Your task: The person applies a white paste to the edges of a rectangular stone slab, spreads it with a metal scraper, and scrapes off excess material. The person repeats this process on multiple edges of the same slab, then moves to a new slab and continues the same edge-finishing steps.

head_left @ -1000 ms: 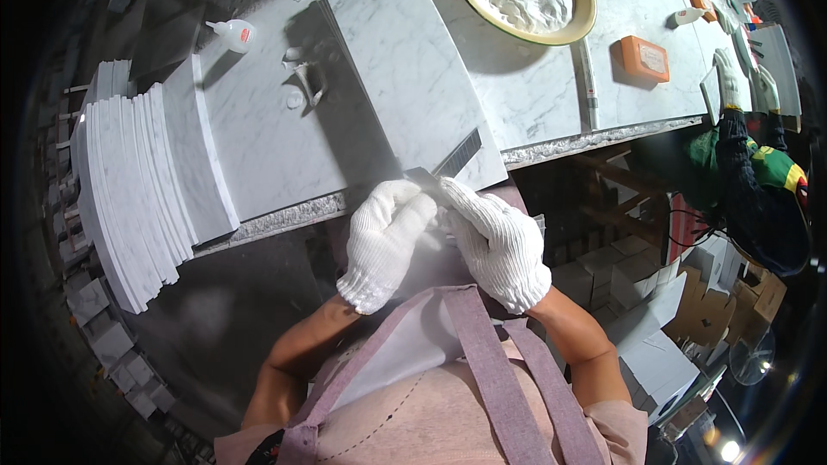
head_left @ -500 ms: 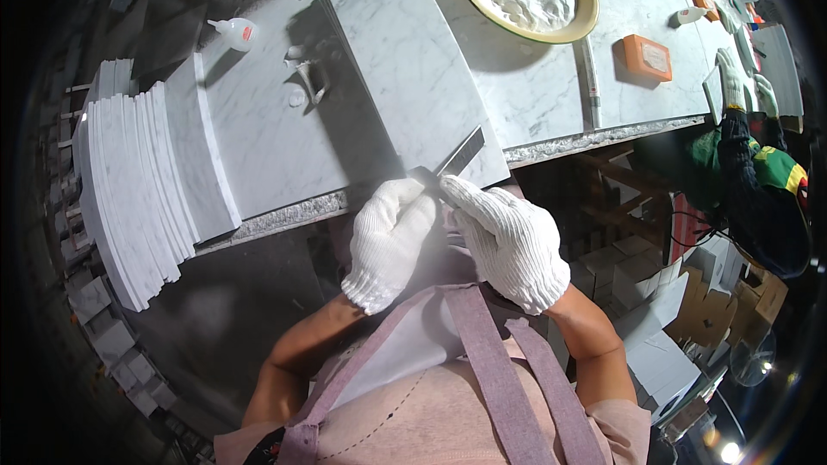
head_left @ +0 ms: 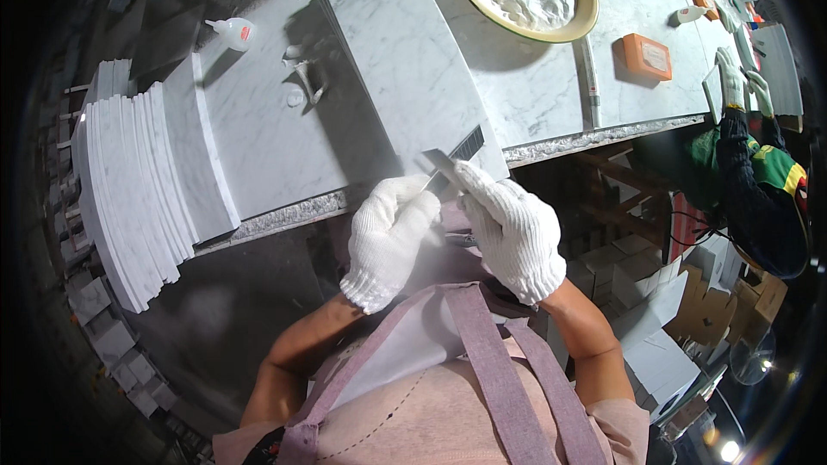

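Note:
Both my hands wear white knitted gloves and meet just in front of the marble bench edge. My left hand (head_left: 390, 237) is closed around the lower end of a narrow flat strip (head_left: 469, 143), whose dark upper end shows fine cross ridges. My right hand (head_left: 514, 232) pinches a small flat grey piece (head_left: 438, 158) that lies crosswise against the strip. Part of the strip is hidden behind this piece and the right fingers. Beyond them lies a long white marble slab (head_left: 401, 43), raised on the bench.
Stacked thin white slabs (head_left: 129, 181) stand at left, near a white squeeze bottle (head_left: 231, 33). A yellow-rimmed basin (head_left: 590, 13) of white powder and an orange block (head_left: 646, 57) sit at the back right. A co-worker's gloved hands (head_left: 732, 82) hold a thin frame-like piece at right.
My right hand has shifted slightly up and left, moving the grey piece up along the strip. More of the ridged end shows now. My left hand stays nearly still.

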The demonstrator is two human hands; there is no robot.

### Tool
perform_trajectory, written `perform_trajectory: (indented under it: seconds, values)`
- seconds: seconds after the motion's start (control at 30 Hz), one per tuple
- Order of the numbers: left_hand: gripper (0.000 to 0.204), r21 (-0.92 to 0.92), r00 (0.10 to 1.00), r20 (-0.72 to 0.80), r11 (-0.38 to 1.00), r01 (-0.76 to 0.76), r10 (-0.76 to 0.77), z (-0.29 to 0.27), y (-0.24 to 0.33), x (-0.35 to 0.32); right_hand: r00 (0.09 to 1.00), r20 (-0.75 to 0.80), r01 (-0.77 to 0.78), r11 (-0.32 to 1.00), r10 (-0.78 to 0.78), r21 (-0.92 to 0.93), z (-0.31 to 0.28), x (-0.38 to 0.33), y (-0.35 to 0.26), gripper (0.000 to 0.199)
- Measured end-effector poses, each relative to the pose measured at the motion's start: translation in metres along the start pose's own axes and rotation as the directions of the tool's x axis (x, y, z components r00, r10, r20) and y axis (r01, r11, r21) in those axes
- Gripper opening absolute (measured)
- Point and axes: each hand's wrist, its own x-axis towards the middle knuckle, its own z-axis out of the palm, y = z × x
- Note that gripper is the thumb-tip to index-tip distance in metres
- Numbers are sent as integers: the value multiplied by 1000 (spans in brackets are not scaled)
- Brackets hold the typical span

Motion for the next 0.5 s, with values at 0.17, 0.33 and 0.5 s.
perform_trajectory:
  seconds: [0.17,0.33,0.5]
  values:
    - [29,-74,1000,12,997,21,-20,1,0,-3,979,-193,-37,990,63,137,-3,3,2,37]
    - [30,-27,1000,7,1000,3,-2,1,1,-2,981,-127,161,979,-146,121,13,-7,-4,36]
    - [30,-70,1000,17,997,9,-7,1,3,-4,979,-199,3,979,38,204,17,-10,9,41]
